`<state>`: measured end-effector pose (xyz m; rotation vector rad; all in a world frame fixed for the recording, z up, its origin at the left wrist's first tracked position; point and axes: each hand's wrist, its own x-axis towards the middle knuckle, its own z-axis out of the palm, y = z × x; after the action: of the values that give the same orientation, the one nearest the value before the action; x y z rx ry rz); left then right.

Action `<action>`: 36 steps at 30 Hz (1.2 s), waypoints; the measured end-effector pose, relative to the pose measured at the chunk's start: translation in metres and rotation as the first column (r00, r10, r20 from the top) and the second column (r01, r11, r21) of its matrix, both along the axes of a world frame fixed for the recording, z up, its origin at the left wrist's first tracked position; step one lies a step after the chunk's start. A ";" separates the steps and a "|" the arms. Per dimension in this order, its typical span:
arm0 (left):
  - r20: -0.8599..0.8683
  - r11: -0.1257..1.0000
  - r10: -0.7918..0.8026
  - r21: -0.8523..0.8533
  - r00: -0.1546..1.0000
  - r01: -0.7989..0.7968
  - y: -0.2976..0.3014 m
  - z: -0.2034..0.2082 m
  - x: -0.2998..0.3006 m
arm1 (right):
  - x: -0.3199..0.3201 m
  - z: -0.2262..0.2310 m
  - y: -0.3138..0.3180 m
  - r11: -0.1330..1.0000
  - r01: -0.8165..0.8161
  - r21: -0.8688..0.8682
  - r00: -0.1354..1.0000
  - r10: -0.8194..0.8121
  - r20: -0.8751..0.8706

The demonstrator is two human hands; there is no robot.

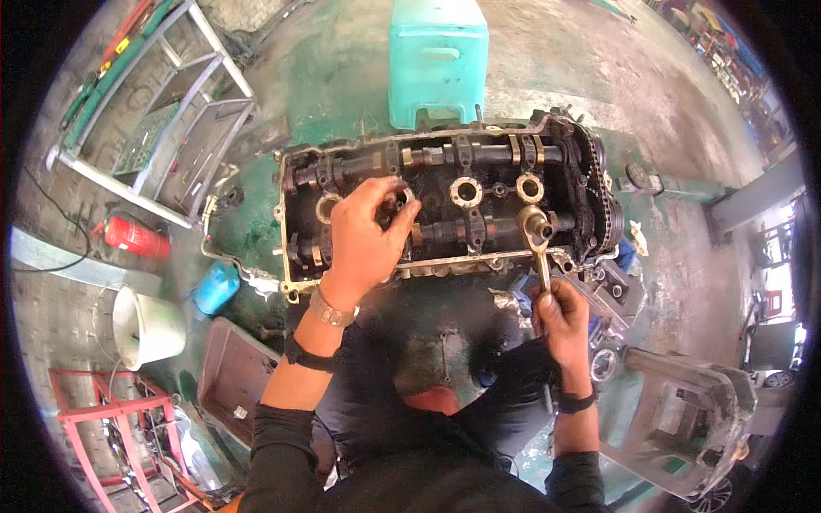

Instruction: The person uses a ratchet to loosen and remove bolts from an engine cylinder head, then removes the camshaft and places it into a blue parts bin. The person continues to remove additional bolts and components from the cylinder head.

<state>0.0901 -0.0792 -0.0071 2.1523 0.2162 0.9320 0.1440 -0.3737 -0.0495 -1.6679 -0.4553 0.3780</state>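
Before me lies a cylinder head point(445, 265) with its camshafts point(445, 155) exposed and a timing chain point(596, 184) at the right end. My left hand point(363, 239) is over its left half, thumb and fingers curled together at a round tube opening between the camshafts. Whatever they pinch is small and mostly hidden. In my right hand point(564, 321) is a ratchet wrench point(542, 261), gripped by the handle. Its head, with a dark socket, points up over the cylinder head's near edge, by the tube ring point(529, 187) on the right.
A turquoise plastic stool point(439, 68) stands just beyond the cylinder head. To the left are a metal shelf frame point(154, 184), a fire extinguisher point(137, 238), a white bucket point(150, 325) and a blue container point(216, 286). A grey plastic stool point(684, 410) sits at the lower right.
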 end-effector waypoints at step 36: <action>-0.642 0.462 -0.291 0.555 0.710 0.692 -0.024 0.036 0.060 | -0.012 -0.025 -0.019 0.968 -0.137 0.210 0.966 0.178 -0.187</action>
<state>0.1497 -0.1036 0.0293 2.9537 -0.7535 0.0678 0.1318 -0.3931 -0.0744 -1.3887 -0.4575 0.5984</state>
